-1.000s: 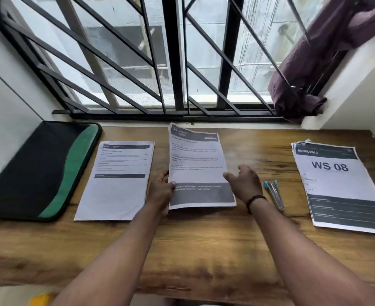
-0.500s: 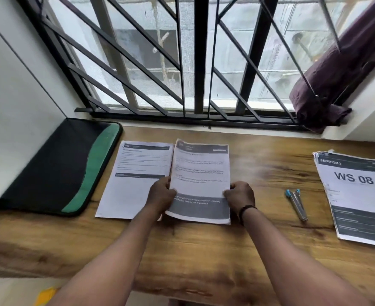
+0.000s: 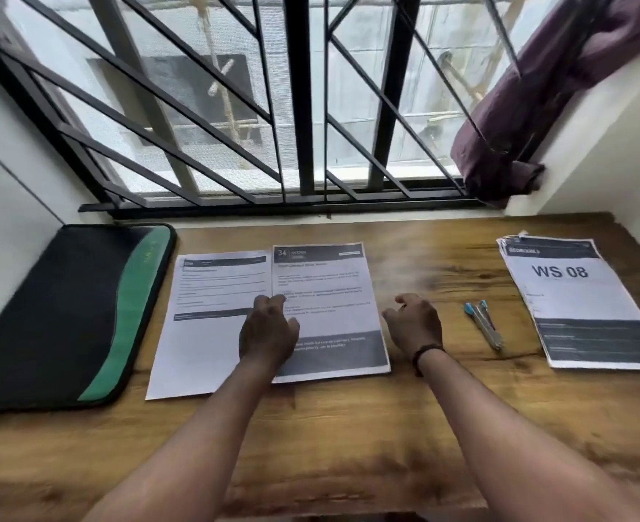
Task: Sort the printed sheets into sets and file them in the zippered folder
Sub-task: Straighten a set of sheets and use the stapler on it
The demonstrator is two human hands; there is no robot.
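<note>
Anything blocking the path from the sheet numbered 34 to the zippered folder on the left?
Yes. Another printed sheet lies flat between the sheet numbered 34 and the zippered folder, its right edge tucked under the 34 sheet. The left hand rests across their seam. The folder looks closed.

Daylit barred window [image 3: 303, 107] above wooden desk [image 3: 348, 427], white walls [image 3: 9, 182] beside.

Sheet headed 34 [image 3: 326, 295] flat under the left fingers [image 3: 273, 301], edge lapping a second sheet [image 3: 213, 295]; WS 08 stack [image 3: 574, 295] far right of the right fingers [image 3: 399, 308]; black-green zippered folder [image 3: 58, 314] closed, far left
</note>
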